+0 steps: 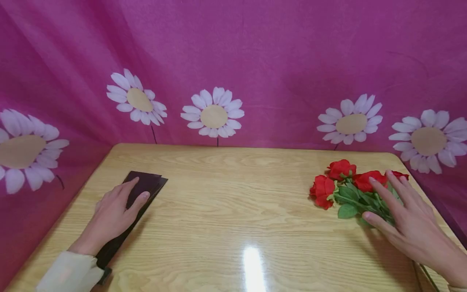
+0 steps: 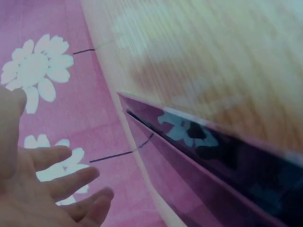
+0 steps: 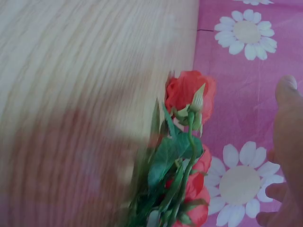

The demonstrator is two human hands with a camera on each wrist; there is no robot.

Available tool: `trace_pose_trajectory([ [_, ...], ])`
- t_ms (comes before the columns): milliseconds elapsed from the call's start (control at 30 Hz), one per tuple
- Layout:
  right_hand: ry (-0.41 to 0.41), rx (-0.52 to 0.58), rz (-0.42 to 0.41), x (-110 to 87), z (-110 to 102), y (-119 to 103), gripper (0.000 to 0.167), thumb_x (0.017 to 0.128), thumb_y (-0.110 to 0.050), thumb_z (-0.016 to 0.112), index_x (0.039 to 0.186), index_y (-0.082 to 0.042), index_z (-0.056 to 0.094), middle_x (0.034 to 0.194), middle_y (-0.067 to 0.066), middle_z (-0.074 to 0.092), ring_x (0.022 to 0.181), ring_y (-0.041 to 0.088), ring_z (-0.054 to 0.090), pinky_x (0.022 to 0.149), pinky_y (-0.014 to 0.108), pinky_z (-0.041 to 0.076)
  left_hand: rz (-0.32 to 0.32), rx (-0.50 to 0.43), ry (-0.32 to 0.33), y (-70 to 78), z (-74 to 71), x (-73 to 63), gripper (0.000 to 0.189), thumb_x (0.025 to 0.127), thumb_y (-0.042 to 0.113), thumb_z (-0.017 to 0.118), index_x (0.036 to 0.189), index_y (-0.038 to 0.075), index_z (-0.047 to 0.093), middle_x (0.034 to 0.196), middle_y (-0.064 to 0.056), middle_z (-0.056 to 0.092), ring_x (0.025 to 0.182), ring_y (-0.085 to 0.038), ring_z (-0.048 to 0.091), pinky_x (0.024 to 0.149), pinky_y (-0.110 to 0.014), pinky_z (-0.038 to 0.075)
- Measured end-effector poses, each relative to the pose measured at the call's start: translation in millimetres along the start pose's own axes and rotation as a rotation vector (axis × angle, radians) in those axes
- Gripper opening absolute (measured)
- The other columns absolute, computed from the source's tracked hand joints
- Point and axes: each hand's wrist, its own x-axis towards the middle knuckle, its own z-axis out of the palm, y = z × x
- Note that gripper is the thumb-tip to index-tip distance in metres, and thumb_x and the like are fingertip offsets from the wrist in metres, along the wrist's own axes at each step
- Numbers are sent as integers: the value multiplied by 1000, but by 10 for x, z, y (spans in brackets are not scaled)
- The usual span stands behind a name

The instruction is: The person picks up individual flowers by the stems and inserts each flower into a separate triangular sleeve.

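On the left of the table lies a long, flat, dark folded piece (image 1: pixel 144 178) with thin, glossy layers. In the left wrist view, the layers of this dark piece (image 2: pixel 199 137) stand slightly apart and mirror the daisies. My left hand (image 1: pixel 114 213) hovers over it, fingers and thumb spread. At the right lies a bunch of red roses (image 1: pixel 324 190) with green leaves and long stems. My right hand (image 1: pixel 412 221) is over the roses with its fingers spread, overlapping some blooms and stems in the head view. Neither hand grips anything.
A light wood-grain table (image 1: pixel 233 194) stretches between the two hands. Behind and beside it hangs a magenta cloth (image 1: pixel 270 61) printed with white daisies. A bright light reflection shows near the table's front.
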Motion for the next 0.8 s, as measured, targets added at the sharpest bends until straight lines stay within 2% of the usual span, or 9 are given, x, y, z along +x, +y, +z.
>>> trace_pose_trajectory([
  [133, 2, 30, -16, 76, -10, -70, 80, 96, -37, 73, 162, -18, 34, 174, 19, 14, 160, 52, 8, 122, 78, 6, -9, 7, -28, -23, -7, 88, 81, 106, 59, 43, 158, -1, 33, 157, -37, 38, 141, -62, 34, 113, -76, 27],
  [200, 0, 41, -23, 118, -18, -107, 79, 96, -37, 73, 162, -17, 34, 174, 21, 15, 160, 52, 8, 123, 77, 5, -7, 19, -39, -26, -1, 118, 80, 105, 58, 48, 154, -4, 40, 152, -36, 45, 137, -59, 42, 111, -73, 34],
  [333, -4, 70, -18, 214, -25, -201, 79, 97, -36, 72, 163, -17, 32, 173, 23, 16, 160, 52, 7, 119, 81, 4, -14, 43, -50, -13, 17, 163, 71, 102, 52, 58, 142, -7, 54, 136, -33, 62, 120, -51, 61, 97, -66, 49],
  [400, -10, 91, -10, 274, -18, -262, 79, 97, -35, 72, 163, -19, 32, 173, 22, 16, 160, 52, 6, 116, 85, 3, -34, 38, -58, -9, 13, 204, 67, 102, 50, 60, 139, -6, 57, 124, -29, 68, 106, -44, 67, 89, -60, 53],
  [500, -23, 128, -10, 342, 7, -350, 79, 96, -34, 73, 163, -23, 31, 173, 21, 16, 160, 51, 5, 115, 86, -1, -92, -15, -80, -1, -1, 304, 68, 102, 52, 59, 141, -3, 56, 113, -24, 69, 95, -34, 65, 81, -48, 53],
  [600, -15, 158, -37, 397, 53, -437, 79, 94, -32, 75, 162, -22, 35, 172, 22, 20, 158, 54, 10, 115, 86, 2, -147, -78, -82, -6, -3, 400, 68, 101, 54, 58, 143, 1, 54, 104, -18, 66, 87, -27, 61, 73, -37, 48],
  [667, -2, 188, -51, 434, 85, -496, 79, 93, -30, 76, 161, -21, 37, 171, 22, 21, 158, 54, 12, 113, 87, 4, -171, -113, -76, -15, 7, 445, 67, 101, 54, 58, 143, 2, 53, 106, -18, 66, 88, -27, 61, 72, -34, 47],
  [800, 29, 243, -75, 510, 135, -607, 76, 93, -25, 77, 159, -19, 40, 171, 20, 24, 157, 53, 15, 113, 87, 9, -211, -161, -64, -69, 30, 504, 63, 102, 49, 59, 143, 2, 53, 106, -19, 68, 80, -20, 67, 70, -31, 48],
])
